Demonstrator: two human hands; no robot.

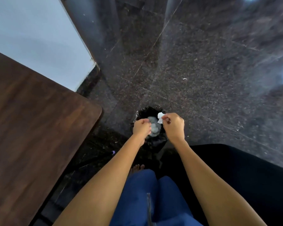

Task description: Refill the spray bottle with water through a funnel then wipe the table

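- Both hands hang over a small black bin (155, 141) on the dark speckled floor (203, 70), forearms reaching down and forward.
- The right hand (174, 126) has its fingers (165, 117) curled, pinching a crumpled white tissue (160, 117); the tissue sticks out just left of the fingertips, above the bin's mouth.
- The left hand (141, 128) has its fingers curled inward toward the palm; whether they grasp anything cannot be told, since the inside of the hand is turned away.
- Between the two hands, below the fingers, pale crumpled waste (154, 128) lies inside the bin, which is lined with a black bag.
- The hands themselves cover the bin's left and right rims; only its far edge and part of its near side show.
- Left of the left fingers, well apart, is the rounded corner of a dark wood desk (31, 119); beyond it stands a white panel (39, 35).
- Near of the hands, under the forearms, are blue trousers (145, 193), bare toes (137, 168) just beyond them, and a black shape (235, 176) to the right.
- A small white scrap (185, 78) lies on the floor far beyond the right fingers.
- The spray bottle and funnel are out of view.
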